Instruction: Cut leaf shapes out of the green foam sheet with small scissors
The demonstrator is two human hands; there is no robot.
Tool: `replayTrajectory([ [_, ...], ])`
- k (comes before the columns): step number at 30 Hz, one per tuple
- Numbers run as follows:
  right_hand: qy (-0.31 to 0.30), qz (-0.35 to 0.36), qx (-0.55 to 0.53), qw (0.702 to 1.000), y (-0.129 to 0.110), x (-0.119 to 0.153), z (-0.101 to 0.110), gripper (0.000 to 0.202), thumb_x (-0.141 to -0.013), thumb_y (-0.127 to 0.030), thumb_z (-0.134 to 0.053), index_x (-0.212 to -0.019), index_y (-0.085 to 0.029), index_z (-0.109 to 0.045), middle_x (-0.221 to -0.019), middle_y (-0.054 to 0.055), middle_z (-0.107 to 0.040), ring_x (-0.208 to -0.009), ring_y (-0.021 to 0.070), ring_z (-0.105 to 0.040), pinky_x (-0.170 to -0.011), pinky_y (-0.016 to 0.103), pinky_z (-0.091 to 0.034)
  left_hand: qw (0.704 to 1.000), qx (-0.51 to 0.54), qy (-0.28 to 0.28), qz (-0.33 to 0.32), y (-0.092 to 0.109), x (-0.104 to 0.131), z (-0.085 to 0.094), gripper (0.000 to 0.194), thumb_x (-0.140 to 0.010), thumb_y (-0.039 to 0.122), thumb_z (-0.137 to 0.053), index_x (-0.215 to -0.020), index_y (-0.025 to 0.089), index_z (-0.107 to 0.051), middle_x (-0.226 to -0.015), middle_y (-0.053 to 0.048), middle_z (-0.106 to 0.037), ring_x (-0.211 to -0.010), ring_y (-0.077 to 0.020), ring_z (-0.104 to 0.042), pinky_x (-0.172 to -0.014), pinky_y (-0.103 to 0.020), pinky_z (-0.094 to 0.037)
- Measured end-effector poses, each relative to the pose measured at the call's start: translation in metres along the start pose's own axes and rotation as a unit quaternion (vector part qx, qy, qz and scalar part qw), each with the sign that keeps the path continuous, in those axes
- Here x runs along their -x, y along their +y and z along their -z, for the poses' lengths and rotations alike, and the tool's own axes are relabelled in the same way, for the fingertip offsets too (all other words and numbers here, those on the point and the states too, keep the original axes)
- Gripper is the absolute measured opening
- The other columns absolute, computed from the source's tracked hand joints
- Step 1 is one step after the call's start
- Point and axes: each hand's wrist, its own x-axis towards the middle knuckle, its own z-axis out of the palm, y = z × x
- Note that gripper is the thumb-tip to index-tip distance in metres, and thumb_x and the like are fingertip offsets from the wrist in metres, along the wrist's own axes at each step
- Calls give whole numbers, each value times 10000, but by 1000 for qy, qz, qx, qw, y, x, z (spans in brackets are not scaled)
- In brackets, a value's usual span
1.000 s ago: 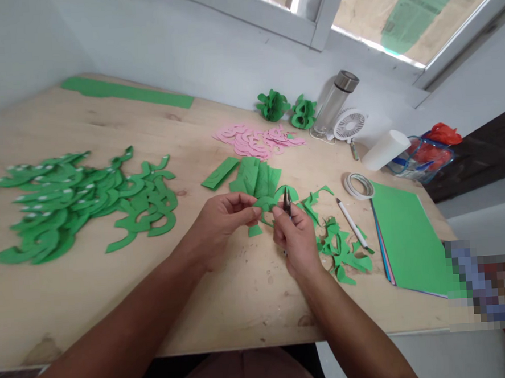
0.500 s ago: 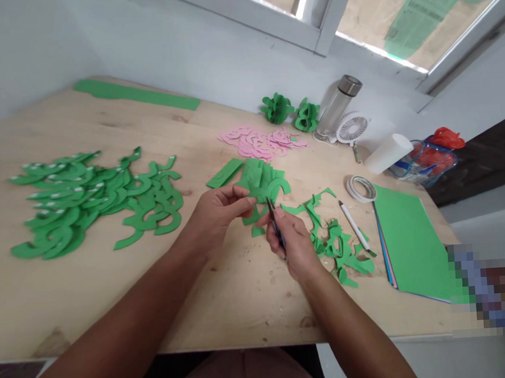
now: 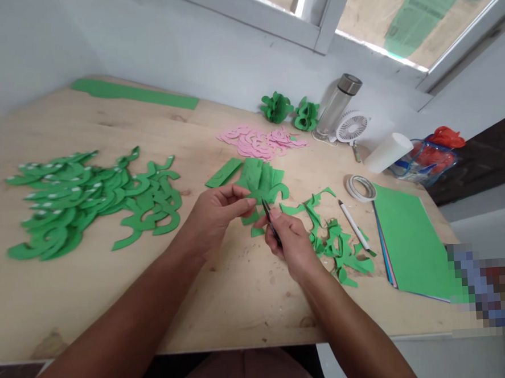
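A curved green paper piece (image 3: 282, 191) is pinched at its left end by my left hand (image 3: 226, 213). My right hand (image 3: 287, 235) is closed round dark scissors (image 3: 269, 217), whose blades meet the lower edge of that piece. Behind my fingers lie overlapping green paper strips (image 3: 258, 173), with a folded green strip (image 3: 224, 173) to their left. Green offcuts (image 3: 335, 241) are scattered to the right of my right hand.
On the left lies a large pile of curved green cutouts (image 3: 77, 194). Pink cutouts (image 3: 262, 141), green paper balls (image 3: 276, 107), a bottle (image 3: 337, 107) and a fan (image 3: 352, 127) stand or lie behind. Right are tape (image 3: 361, 188), a pen (image 3: 354, 225) and green sheets (image 3: 414, 242).
The scissors and my right hand have shifted slightly left, and the curved piece has turned a little. My left hand keeps its pinch in nearly the same place.
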Motion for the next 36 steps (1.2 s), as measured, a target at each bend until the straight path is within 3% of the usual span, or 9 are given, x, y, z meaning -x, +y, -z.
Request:
replayTrajectory([
  [12, 0, 0, 4, 1000, -2, 1, -2, 576, -806, -753, -657, -613, -210, -668, -400, -55, -416, -376, 97, -271, -377, 245, -163, 1000, 11, 2, 1, -2, 0, 0, 163, -607, 232, -847, -638, 239, -688, -562, 34, -626, -577, -144, -572, -578, -286, -483],
  [28, -8, 20, 10, 1000, 1, 0, -2, 578, -849, -743, -613, -645, -206, -682, -411, -66, -413, -375, 96, -270, -378, 259, -184, 995, 89, -9, 44, -1, 2, 0, 154, -660, 160, -833, -614, 197, -691, -580, 27, -637, -577, -105, -591, -574, -219, -499],
  [36, -1, 14, 14, 1000, -2, 0, -4, 597, -840, -749, -628, -624, -193, -658, -402, -71, -405, -368, 85, -267, -385, 259, -203, 991, 110, -53, 61, -3, 3, 0, 167, -626, 191, -893, -641, 190, -726, -588, 5, -678, -577, -125, -608, -557, -227, -512],
])
